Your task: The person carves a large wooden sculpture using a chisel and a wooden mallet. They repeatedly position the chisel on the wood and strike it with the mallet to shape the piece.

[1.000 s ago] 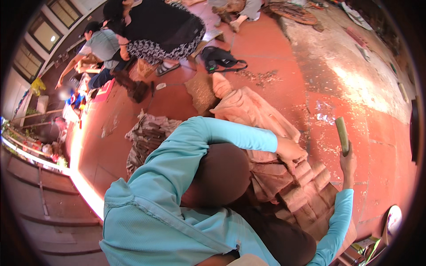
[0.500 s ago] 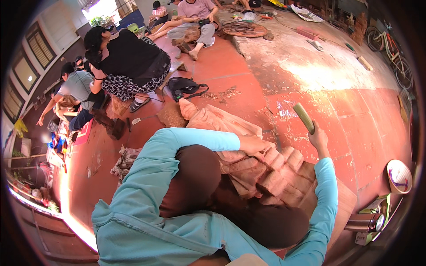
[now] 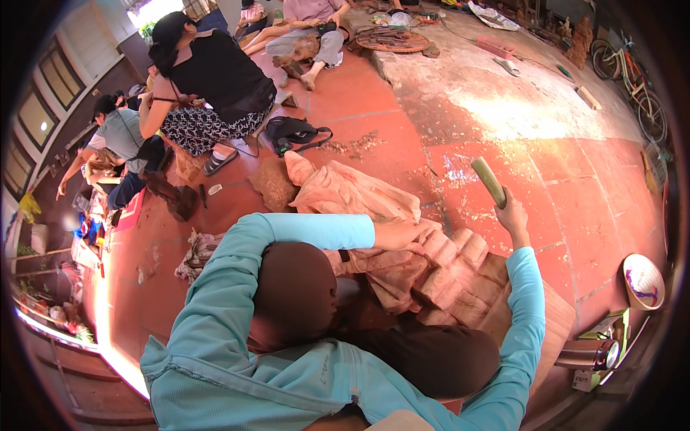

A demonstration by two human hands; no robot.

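A large carved piece of reddish wood [image 3: 352,192], with draped folds at its far part and blocky steps nearer me, lies in front of my knees. My left hand [image 3: 408,234] is on the carving beside the blocky steps, its fingers curled in. Whatever they grip is hidden from this view. Off to the right, my right hand [image 3: 512,212] is closed around the lower end of a greenish, round wooden mallet [image 3: 489,181]. The mallet is raised, tilted up to the left and apart from the carving.
A flat wooden board [image 3: 550,327] lies under the carving's right side. Wood chips [image 3: 359,144] litter the red tiles. A black backpack [image 3: 293,133] and a crouching person [image 3: 215,79] are ahead on the left. A metal flask [image 3: 589,355] and a conical hat [image 3: 645,281] are at right.
My left hand has shifted slightly left along the carving. The mallet in my right hand has moved a little up and left. The crouching person's head has risen and turned.
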